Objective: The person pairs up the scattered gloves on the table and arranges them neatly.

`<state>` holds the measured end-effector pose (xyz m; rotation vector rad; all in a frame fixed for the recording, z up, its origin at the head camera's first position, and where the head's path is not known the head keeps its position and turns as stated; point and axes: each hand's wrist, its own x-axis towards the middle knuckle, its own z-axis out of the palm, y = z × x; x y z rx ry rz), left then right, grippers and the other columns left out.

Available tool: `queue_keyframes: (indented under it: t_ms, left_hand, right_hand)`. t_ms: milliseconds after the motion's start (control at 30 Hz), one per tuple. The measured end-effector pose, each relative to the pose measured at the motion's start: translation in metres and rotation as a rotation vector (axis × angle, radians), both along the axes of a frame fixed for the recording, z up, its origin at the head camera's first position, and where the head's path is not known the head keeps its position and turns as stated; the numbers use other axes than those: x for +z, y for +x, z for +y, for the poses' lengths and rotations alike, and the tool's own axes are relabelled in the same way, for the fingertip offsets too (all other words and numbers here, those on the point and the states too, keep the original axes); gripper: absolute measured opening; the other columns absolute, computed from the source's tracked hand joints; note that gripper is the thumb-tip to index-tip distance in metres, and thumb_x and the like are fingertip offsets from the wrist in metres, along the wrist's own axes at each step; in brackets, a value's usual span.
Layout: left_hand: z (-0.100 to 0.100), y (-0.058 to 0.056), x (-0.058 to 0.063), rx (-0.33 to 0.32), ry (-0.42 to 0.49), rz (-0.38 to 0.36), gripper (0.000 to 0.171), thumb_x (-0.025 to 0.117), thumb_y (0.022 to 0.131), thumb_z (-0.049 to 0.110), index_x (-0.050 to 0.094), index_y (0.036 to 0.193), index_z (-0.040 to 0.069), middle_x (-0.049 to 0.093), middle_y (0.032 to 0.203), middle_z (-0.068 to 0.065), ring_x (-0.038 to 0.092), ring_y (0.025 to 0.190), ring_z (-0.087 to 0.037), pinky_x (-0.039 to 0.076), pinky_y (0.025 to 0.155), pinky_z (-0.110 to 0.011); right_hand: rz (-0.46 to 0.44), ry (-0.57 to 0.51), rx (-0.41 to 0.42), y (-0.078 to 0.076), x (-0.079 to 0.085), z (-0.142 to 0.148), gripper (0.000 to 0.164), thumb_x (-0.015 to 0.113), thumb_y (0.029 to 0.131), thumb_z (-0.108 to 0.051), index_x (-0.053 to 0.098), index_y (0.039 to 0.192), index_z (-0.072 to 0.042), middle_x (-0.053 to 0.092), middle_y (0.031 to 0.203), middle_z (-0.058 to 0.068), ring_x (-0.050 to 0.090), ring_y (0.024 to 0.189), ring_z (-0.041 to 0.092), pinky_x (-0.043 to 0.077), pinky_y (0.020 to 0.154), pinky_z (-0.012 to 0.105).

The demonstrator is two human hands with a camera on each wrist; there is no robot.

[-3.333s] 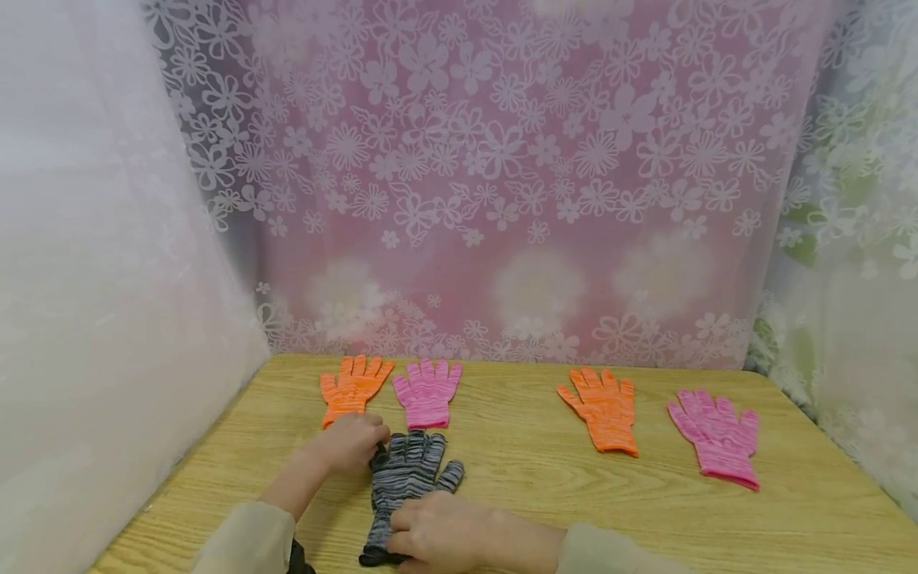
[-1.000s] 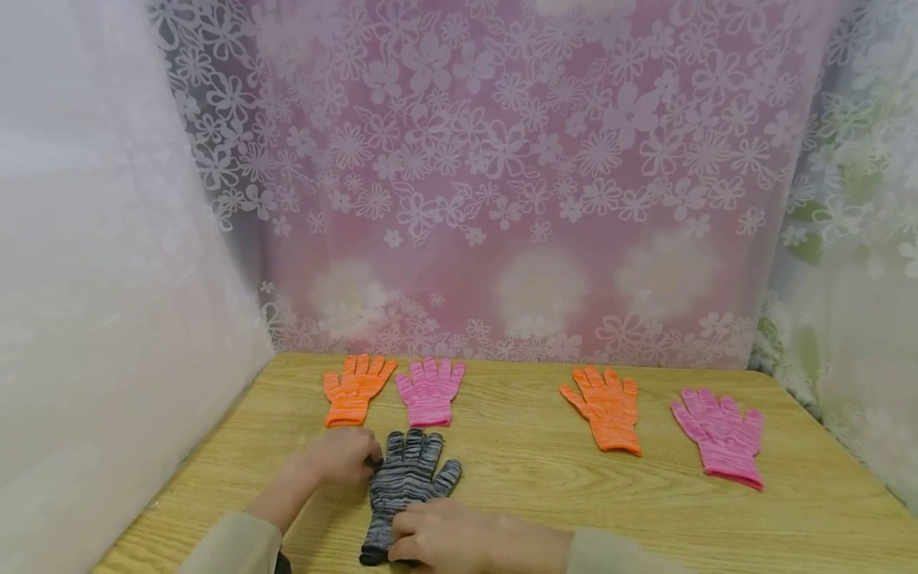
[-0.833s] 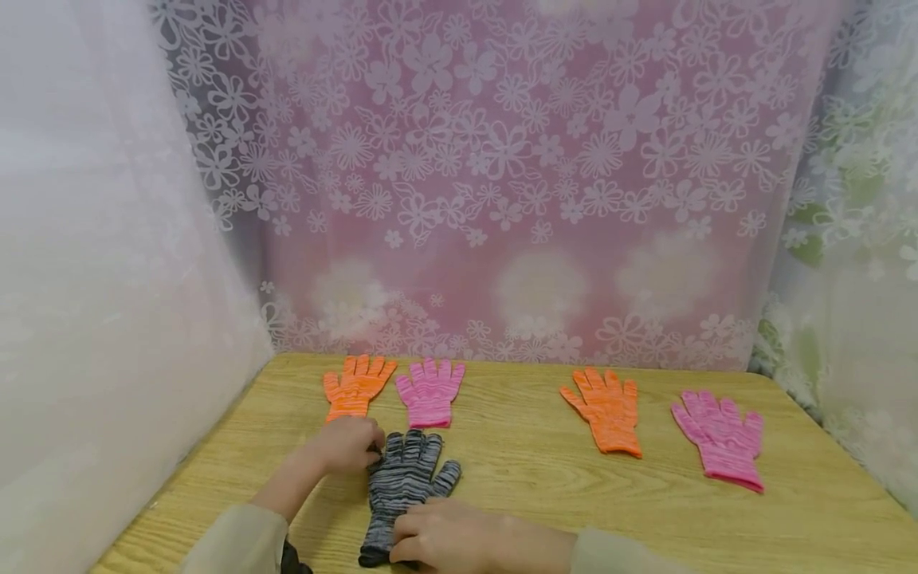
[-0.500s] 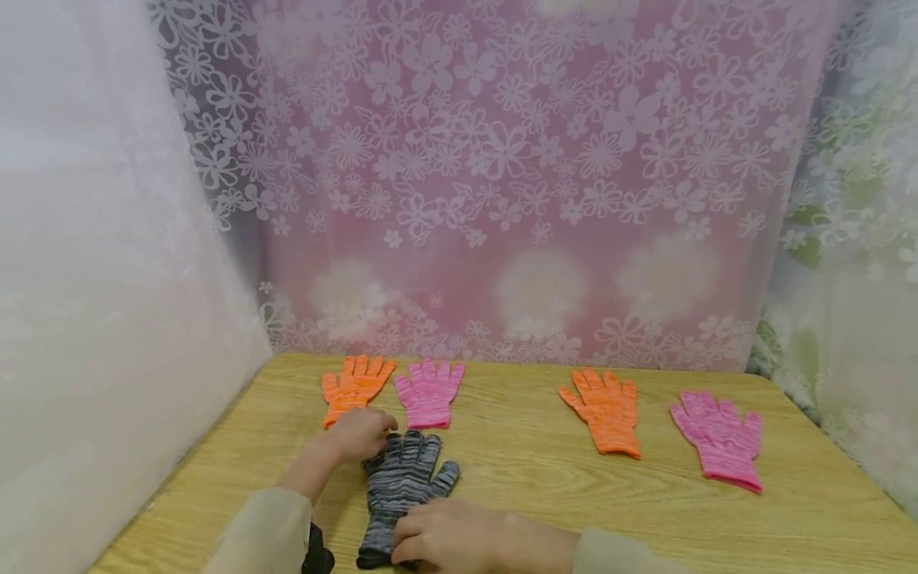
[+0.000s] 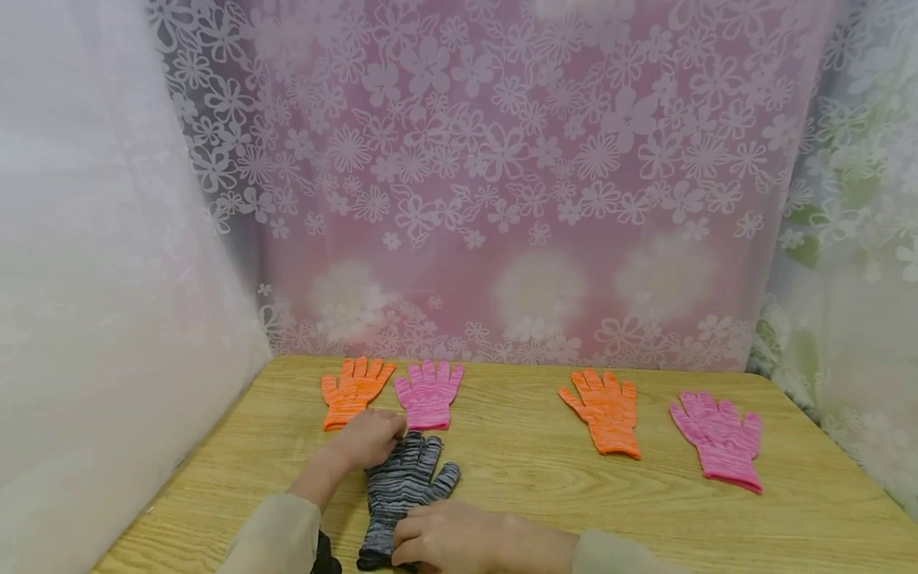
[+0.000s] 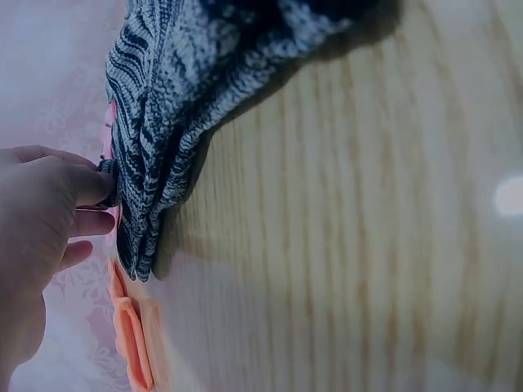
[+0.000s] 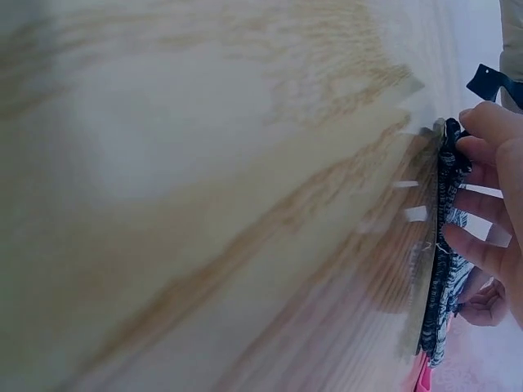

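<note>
A black-and-grey striped knit glove [image 5: 405, 486] lies flat at the near left of the table, fingers pointing away and thumb to the right. My left hand [image 5: 371, 438] is over its fingertips at the upper left; in the left wrist view, thumb and forefinger pinch one dark knit fingertip [image 6: 107, 181] of it. My right hand [image 5: 448, 538] rests on the glove near its dark cuff, and in the right wrist view its fingers [image 7: 478, 245] lie spread against the knit, slightly bent. The palm side of each hand is hidden in the head view.
Behind the striped glove lie an orange glove [image 5: 353, 395] and a pink glove [image 5: 429, 399]. Farther right are another orange glove [image 5: 606, 410] and another pink glove [image 5: 720, 442]. The wooden table [image 5: 531, 454] is bounded by a flowered curtain [image 5: 502, 199] at the back and pale sheets at the sides.
My left hand has moved from the outer left finger of the striped glove rightward and slightly away, along its fingertips. My right hand has stayed by the cuff. The other gloves lie as before.
</note>
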<state>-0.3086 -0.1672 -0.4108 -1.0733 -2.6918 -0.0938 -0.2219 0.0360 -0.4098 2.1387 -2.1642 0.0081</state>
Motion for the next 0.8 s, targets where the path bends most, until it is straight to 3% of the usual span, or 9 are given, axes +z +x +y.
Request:
queue_keyframes:
  t_ms: [167,333,500,800]
  left_hand:
    - [0.0015,0.0032,-0.0004,0.019,0.027,-0.084,0.010,0.062,0.082,0.002,0.059,0.085,0.011,0.059,0.079,0.001,0.056,0.069,-0.013,0.047,0.063,-0.029]
    - [0.0052,0.0045,-0.0005,0.090,0.004,-0.156,0.010,0.063,0.082,0.004,0.067,0.089,0.010,0.063,0.086,-0.001,0.060,0.079,-0.018,0.049,0.069,-0.033]
    - [0.0070,0.0030,-0.0008,0.097,-0.015,-0.133,0.011,0.065,0.081,0.004,0.069,0.089,0.011,0.064,0.085,-0.001,0.061,0.080,-0.019,0.049,0.070,-0.034]
    - [0.0043,0.0021,0.0038,0.068,-0.047,-0.017,0.012,0.065,0.078,0.002,0.068,0.080,0.013,0.063,0.076,0.002,0.060,0.072,-0.015,0.048,0.066,-0.034]
  right_hand:
    - [-0.005,-0.007,0.001,0.0004,-0.0004,0.0003,0.025,0.061,0.090,-0.019,0.065,0.114,-0.018,0.057,0.111,-0.007,0.049,0.099,0.000,0.031,0.088,0.006]
    - [0.006,0.003,-0.004,0.0006,0.0010,0.0007,0.025,0.060,0.090,-0.020,0.065,0.115,-0.019,0.057,0.111,-0.008,0.048,0.100,0.000,0.031,0.088,0.007]
    - [0.003,0.002,-0.003,0.0007,0.0020,0.0008,0.025,0.060,0.090,-0.021,0.065,0.115,-0.018,0.057,0.112,-0.008,0.048,0.100,-0.001,0.031,0.088,0.007]
    - [-0.020,0.008,0.001,-0.0005,0.0016,0.0010,0.026,0.060,0.091,-0.023,0.065,0.115,-0.018,0.056,0.112,-0.008,0.048,0.099,-0.001,0.032,0.086,0.006]
